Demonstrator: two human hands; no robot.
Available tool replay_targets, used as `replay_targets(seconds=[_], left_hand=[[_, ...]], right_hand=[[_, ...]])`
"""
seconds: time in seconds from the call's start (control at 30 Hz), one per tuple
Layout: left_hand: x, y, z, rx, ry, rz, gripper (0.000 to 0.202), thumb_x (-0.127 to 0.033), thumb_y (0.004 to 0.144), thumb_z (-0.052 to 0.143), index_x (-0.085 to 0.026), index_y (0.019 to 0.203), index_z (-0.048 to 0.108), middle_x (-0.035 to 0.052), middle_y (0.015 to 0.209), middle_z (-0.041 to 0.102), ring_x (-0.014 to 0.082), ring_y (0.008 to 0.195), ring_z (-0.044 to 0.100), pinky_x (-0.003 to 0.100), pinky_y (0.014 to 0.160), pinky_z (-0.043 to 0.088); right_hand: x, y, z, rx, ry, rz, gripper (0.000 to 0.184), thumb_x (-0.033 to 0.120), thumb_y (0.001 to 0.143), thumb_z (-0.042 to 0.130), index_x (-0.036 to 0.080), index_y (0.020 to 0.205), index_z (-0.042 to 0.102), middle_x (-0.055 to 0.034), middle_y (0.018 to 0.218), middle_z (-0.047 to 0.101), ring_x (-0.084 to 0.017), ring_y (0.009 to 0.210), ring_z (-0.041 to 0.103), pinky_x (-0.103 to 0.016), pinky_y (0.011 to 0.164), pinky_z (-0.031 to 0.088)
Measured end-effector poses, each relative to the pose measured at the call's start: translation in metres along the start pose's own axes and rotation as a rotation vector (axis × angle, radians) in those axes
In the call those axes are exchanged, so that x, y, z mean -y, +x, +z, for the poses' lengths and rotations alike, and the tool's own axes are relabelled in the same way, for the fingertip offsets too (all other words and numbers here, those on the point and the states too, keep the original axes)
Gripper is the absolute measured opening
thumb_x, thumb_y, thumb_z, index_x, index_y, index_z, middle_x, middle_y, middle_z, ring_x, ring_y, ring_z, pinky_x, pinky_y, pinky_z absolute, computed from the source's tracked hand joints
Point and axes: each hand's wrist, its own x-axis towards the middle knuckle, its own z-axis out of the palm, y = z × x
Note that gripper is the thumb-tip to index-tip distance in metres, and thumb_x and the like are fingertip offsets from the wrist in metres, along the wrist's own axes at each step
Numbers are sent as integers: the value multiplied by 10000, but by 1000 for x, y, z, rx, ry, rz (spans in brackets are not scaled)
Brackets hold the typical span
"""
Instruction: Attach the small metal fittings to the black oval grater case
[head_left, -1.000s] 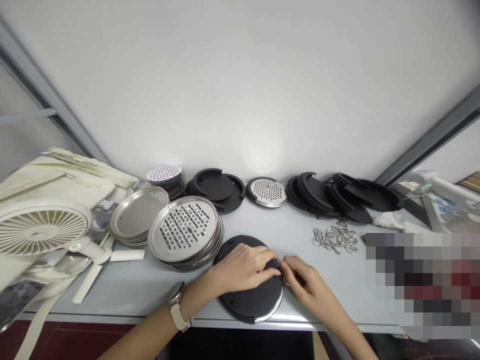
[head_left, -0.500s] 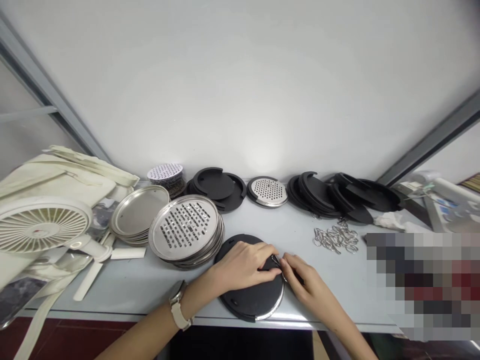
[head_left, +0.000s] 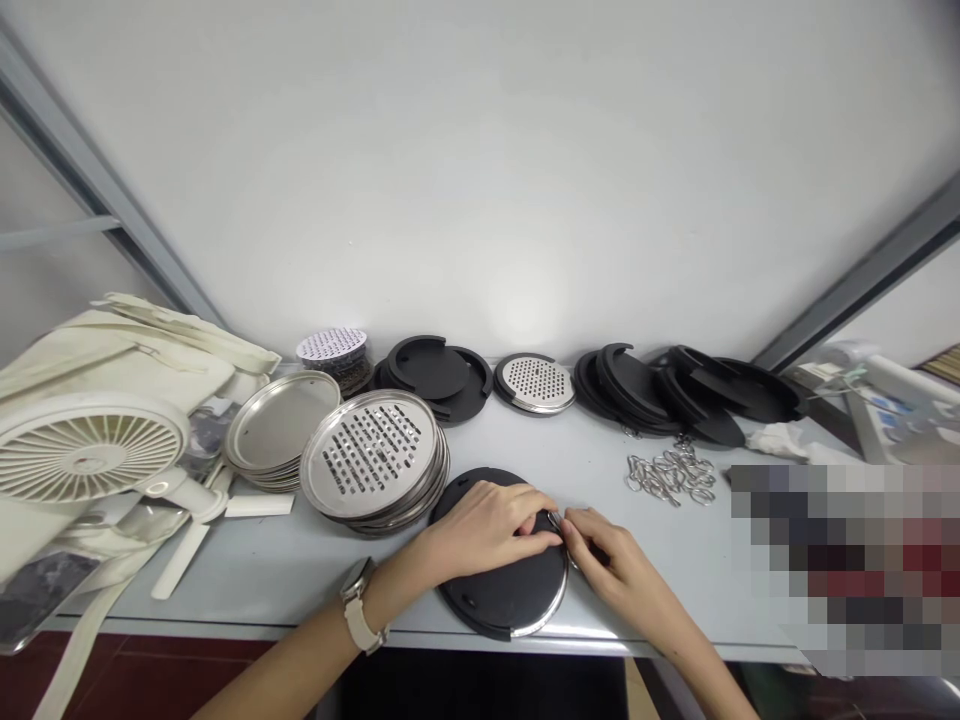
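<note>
A round black plastic disc with a shiny metal rim lies on the table near its front edge. Across the top of it rests my left hand, its thumb and index finger closed around a small metal wire loop at the disc's right side. From the right, my right hand pinches the same loop with thumb and fingertips, just at the disc's edge. My fingers cover much of the loop. Behind my right hand lies a loose pile of similar wire loops.
Left of the disc are stacked metal grater plates and plain metal trays. Along the wall sit black holders, a grater in its black holder and more black holders. A white fan stands far left; a blurred patch covers the right.
Both hands stay at the disc's right edge, with only a slight shift of the fingers around the wire loop. The view has moved very slightly.
</note>
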Motion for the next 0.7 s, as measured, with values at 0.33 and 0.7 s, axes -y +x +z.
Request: replay_targets(seconds=[0.33,0.7], left_hand=[[2,0,4,-7,54,-1,271,-362,889,585,-187,1096,588,-24,769,627,130,675,587,234,642,376],[1,0,3,5,72,-7,266,-374,891,580,-193,1087,582,-29,778,628,132,682,588,240,626,357]], right_hand=[[0,0,1,-25,37,46,360,358,992,356,218,660,345,32,636,422,-152,632,434,-261,589,338],[-4,-1,3,-2,155,126,376,412,975,370,215,657,332,43,642,344,-142,625,365,-251,582,292]])
